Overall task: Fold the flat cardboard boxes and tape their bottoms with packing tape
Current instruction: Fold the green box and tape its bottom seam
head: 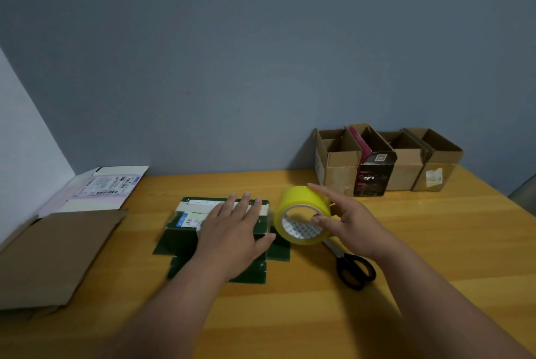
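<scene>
Wood table: green box, scissors, flat cartons, 4 boxes at back.

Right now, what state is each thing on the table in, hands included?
Green box: folded up, bottom flaps closed on top, lower flaps splayed on the table.
Left hand: flat, pressing the green box.
Tape roll: on edge, beside the box.
Right hand: holds the tape roll, thumb in its core.
Scissors: closed, lying flat.
Four boxes at the wall: upright, tops open.
Brown cardboard: still flat.
White box: flat.
</scene>
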